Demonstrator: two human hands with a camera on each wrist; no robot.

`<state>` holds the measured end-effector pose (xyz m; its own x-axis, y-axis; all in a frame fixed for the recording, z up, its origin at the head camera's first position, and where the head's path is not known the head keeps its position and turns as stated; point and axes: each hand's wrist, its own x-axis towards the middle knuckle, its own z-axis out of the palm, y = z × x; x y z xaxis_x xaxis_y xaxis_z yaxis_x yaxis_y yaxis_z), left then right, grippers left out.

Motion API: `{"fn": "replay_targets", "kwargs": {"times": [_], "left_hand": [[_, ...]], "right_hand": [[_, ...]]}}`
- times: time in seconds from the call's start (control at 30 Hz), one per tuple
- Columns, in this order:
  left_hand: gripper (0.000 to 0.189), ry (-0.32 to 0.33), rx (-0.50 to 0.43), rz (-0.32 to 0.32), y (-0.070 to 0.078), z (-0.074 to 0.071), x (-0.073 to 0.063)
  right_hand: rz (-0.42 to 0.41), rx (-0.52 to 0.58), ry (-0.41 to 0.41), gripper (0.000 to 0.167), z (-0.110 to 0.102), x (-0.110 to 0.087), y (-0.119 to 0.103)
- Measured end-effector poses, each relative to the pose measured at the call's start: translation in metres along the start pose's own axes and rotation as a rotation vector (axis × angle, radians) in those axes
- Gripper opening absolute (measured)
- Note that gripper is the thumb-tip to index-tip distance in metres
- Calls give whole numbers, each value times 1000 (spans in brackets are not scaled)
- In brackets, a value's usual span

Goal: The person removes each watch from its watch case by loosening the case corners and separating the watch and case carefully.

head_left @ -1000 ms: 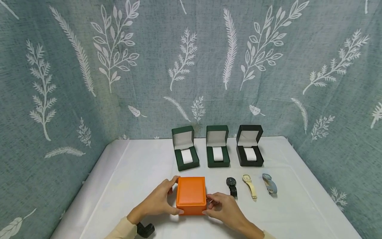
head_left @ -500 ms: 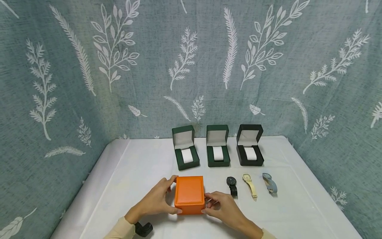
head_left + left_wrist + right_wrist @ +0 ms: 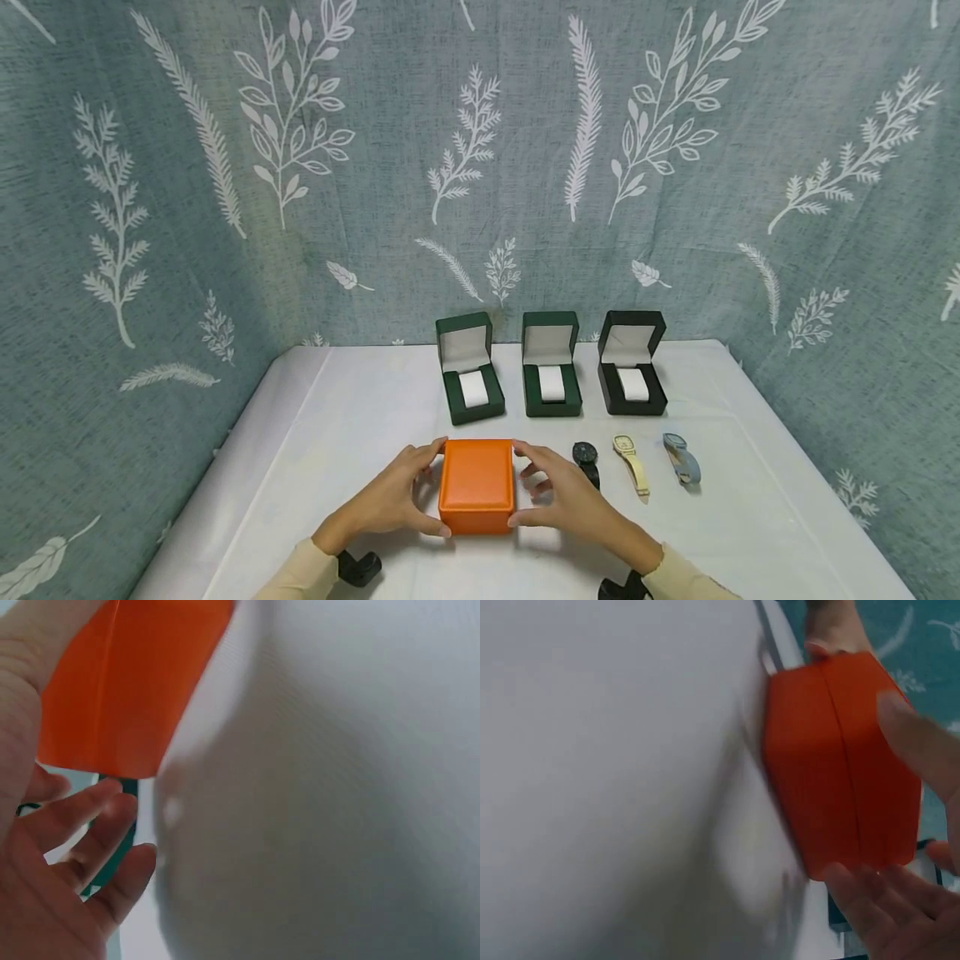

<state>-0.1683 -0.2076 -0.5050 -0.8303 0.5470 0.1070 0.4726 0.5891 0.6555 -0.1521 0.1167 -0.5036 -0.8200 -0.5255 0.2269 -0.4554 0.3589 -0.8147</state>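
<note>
A closed orange watch box [image 3: 477,477] sits on the white table in front of me. My left hand [image 3: 397,492] holds its left side, thumb at the front corner and fingers reaching to the back corner. On the opposite side, my right hand [image 3: 562,492] grips the box with its thumb at the front corner and index finger at the back one. In the right wrist view the thumb [image 3: 915,739] lies against the orange wall while other fingers [image 3: 877,896] touch the far end. The left wrist view shows the left fingers [image 3: 97,832] bent behind the box.
Behind stand three open watch boxes with white cushions: two green ones [image 3: 454,410] [image 3: 532,402] and a black one [image 3: 654,398]. To the right lie a black watch [image 3: 585,455], a gold watch [image 3: 632,467] and a blue-grey watch [image 3: 681,460]. A leaf-patterned curtain [image 3: 397,167] hangs behind.
My right hand has spread: its index finger has moved from the box's right side up to the back corner. The left hand stays on the box. The view has shifted slightly.
</note>
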Motion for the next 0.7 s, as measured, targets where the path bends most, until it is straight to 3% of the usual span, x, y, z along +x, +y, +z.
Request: {"fn": "replay_targets", "kwargs": {"times": [0.27, 0.7], "left_hand": [[116, -54, -7, 31, -13, 8, 6], [112, -44, 14, 26, -10, 5, 6]], "right_hand": [[35, -151, -120, 109, -4, 12, -1], [-64, -252, -89, 105, -4, 18, 5]]}}
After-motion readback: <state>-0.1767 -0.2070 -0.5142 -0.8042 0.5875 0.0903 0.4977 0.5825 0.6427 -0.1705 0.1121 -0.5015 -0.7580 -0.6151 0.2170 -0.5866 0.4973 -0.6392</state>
